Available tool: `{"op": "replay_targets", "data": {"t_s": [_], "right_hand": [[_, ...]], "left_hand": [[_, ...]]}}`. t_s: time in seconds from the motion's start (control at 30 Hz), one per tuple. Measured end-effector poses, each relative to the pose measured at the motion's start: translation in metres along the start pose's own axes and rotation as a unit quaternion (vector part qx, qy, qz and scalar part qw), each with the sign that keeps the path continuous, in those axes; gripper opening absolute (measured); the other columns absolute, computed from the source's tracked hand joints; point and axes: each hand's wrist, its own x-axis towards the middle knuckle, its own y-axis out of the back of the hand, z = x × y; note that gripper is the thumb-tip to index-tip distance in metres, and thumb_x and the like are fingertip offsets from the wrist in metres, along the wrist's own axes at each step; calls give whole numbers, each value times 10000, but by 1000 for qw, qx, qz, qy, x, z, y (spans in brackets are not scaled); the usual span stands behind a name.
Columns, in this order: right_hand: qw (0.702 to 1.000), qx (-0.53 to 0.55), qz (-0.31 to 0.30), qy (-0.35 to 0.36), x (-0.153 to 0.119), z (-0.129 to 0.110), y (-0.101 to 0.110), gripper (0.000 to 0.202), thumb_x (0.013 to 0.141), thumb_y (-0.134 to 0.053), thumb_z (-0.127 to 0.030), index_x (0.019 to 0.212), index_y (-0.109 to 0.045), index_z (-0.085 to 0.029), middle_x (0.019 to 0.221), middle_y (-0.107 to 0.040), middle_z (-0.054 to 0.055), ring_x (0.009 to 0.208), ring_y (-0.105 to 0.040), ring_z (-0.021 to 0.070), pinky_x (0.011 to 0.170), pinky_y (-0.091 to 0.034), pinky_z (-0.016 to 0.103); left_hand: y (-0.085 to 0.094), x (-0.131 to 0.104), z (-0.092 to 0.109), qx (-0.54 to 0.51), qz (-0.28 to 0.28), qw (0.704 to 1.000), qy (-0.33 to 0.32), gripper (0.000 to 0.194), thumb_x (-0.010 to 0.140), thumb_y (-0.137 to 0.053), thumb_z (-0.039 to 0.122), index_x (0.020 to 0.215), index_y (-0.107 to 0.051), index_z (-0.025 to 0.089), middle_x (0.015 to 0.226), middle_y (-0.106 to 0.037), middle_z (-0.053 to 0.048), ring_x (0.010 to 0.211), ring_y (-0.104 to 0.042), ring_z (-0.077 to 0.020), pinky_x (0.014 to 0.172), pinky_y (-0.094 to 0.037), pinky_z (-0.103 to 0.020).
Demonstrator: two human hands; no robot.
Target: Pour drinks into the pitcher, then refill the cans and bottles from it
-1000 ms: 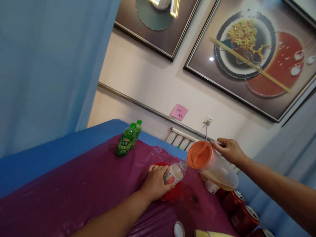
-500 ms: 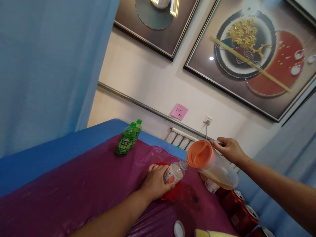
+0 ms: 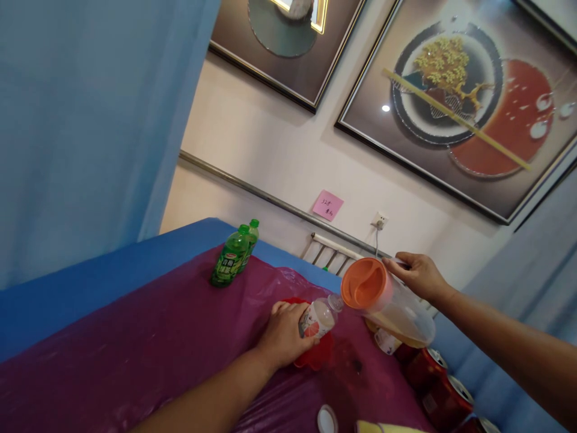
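My left hand (image 3: 286, 334) is wrapped round a clear plastic bottle (image 3: 321, 319) with a fruit label, tilted so its neck points up and right. Under the bottle lies a red dish (image 3: 318, 355) with a wavy edge. My right hand (image 3: 419, 273) grips the handle of a clear pitcher (image 3: 408, 316) with an orange lid (image 3: 365, 282). The pitcher is tipped on its side, its lid end by the bottle's mouth. Pale yellowish liquid shows in it; whether any is flowing out I cannot tell.
Two green bottles (image 3: 231, 255) stand at the far side of the purple-covered table (image 3: 135, 349). Several red cans (image 3: 446, 400) line the right edge, near a labelled container (image 3: 385, 340). A white cap (image 3: 327, 419) and a yellow cloth (image 3: 383, 427) lie at the front.
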Motion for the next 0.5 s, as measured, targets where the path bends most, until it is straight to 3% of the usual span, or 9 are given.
{"op": "replay_targets", "data": {"t_s": [0.5], "right_hand": [[1000, -2, -8, 2, 1, 3, 1, 549, 830, -536, -660, 553, -306, -246, 547, -218, -60, 518, -250, 105, 463, -208, 258]], "left_hand": [[-1, 0, -1, 4, 4, 1000, -3, 502, 668, -789, 420, 1126, -642, 276, 1101, -733, -17, 1076, -620, -278, 1029, -359, -423]]}}
